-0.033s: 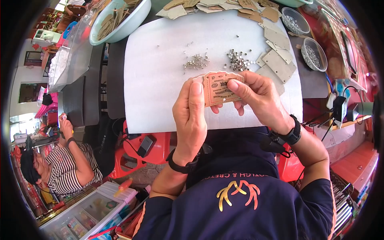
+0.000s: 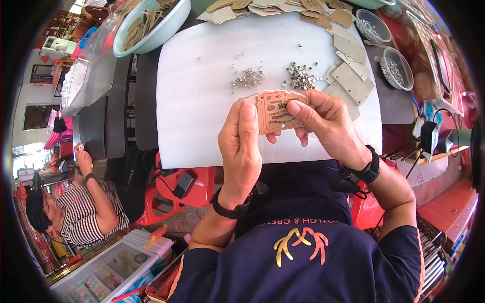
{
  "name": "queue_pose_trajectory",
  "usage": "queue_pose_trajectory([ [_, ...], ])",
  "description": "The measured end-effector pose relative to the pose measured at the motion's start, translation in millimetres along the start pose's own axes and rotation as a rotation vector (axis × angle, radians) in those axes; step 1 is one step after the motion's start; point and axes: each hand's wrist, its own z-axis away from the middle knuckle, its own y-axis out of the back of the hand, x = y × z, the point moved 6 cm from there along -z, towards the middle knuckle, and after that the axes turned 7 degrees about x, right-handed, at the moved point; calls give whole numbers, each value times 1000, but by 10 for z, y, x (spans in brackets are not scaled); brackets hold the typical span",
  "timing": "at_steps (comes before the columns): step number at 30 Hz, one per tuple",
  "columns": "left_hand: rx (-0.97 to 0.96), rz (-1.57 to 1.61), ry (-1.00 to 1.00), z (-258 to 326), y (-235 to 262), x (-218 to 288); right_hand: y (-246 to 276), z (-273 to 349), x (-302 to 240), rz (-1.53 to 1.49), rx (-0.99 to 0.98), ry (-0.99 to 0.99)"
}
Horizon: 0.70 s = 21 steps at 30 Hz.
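Observation:
Both my hands hold a printed card [image 2: 275, 113] above the near part of a white padded sheet [image 2: 197, 101]. The card is orange-tan with dark print, and a wavy cream edge shows along its top. My left hand [image 2: 238, 146] grips its left end, thumb on the near face. My right hand [image 2: 331, 123] pinches its right end, thumb lying across the print. A small pale metal stud [image 2: 283, 125] shows at the card's lower edge. Beyond the card lie two loose piles: thin metal rivets [image 2: 247, 78] at left and rounder metal caps [image 2: 301, 76] at right.
Grey-tan card pieces [image 2: 352, 81] overlap along the right side, and more lie at the back. Two clear bowls of metal bits [image 2: 396, 68] stand at the right. A pale green basin [image 2: 174, 25] of brown strips sits back left. Another person [image 2: 91, 207] works at far left.

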Motion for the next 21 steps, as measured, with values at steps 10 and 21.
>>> queue_pose_trajectory([
  [10,117,191,145,194,180,-241,-119,117,196,-5,-17,-54],
  [21,262,402,133,278,414,-328,-395,51,215,-19,-103,-125],
])
